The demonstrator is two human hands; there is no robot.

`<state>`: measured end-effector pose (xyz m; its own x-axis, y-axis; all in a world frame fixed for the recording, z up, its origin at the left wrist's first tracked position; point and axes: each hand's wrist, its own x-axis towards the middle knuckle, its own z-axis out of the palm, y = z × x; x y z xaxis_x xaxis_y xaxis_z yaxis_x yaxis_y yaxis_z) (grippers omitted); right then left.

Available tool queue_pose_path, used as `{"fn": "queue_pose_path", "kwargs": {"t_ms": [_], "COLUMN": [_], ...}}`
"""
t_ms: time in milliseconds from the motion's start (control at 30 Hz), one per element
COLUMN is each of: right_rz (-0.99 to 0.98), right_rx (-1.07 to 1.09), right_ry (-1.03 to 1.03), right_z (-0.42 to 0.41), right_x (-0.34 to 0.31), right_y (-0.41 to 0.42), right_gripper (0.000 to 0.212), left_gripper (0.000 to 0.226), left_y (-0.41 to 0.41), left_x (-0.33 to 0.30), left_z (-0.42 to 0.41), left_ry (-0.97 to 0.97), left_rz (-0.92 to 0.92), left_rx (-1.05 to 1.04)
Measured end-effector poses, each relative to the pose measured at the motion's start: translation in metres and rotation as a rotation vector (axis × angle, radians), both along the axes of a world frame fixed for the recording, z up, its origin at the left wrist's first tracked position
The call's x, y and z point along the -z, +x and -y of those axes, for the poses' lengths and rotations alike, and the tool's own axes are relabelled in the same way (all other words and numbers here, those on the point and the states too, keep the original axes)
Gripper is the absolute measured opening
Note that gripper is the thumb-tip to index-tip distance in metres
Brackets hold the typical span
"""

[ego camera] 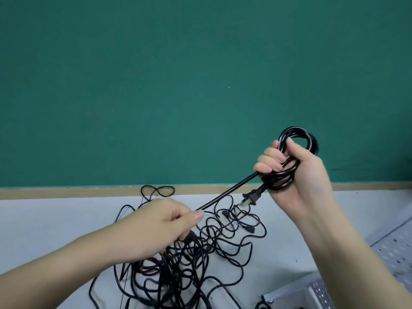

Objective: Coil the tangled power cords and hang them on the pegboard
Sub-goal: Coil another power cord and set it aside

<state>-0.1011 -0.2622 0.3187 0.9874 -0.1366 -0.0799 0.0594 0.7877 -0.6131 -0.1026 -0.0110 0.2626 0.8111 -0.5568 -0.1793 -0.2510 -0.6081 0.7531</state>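
My right hand (pixel 296 172) is raised and closed around a small coil of black power cord (pixel 298 139). Its two-pin plug (pixel 316 198) dangles below that fist. From the coil a taut straight run of the same cord (pixel 229 191) slopes down-left into my left hand (pixel 165 221), which pinches it between thumb and fingers. Beneath my left hand a tangled heap of black cords (pixel 191 259) lies on the white tabletop (pixel 44 224), with loops spreading in all directions.
A green board (pixel 200 74) with a wooden lower trim fills the background. A white perforated pegboard (pixel 396 248) lies at the right edge. A grey metal piece (pixel 296 295) sits at the bottom right, near the heap.
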Motion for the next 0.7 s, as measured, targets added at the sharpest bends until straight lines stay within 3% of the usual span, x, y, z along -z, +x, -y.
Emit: {"fn": "queue_pose_path", "kwargs": {"t_ms": [133, 300, 500, 600, 700], "right_rz": [-0.005, -0.038, 0.006, 0.125, 0.11], "right_rx": [0.054, 0.016, -0.338, -0.549, -0.636], "right_ry": [-0.024, -0.25, -0.685, -0.843, -0.948], "right_z": [0.012, 0.002, -0.048, -0.072, -0.079], "right_x": [0.001, 0.005, 0.028, 0.03, 0.033], "right_y": [0.0, 0.0, -0.015, -0.026, -0.026], "right_gripper": [0.028, 0.032, 0.046, 0.032, 0.022], "left_gripper": [0.05, 0.049, 0.042, 0.038, 0.042], "left_y": [-0.001, -0.006, 0.002, 0.003, 0.004], "left_x": [-0.004, -0.008, -0.024, -0.026, -0.022], "left_z": [-0.003, -0.013, -0.015, -0.012, -0.012], "left_ry": [0.034, -0.094, -0.207, -0.176, -0.179], "left_rz": [0.197, 0.526, 0.733, 0.747, 0.739], "left_rx": [0.003, 0.051, -0.017, -0.026, -0.054]}}
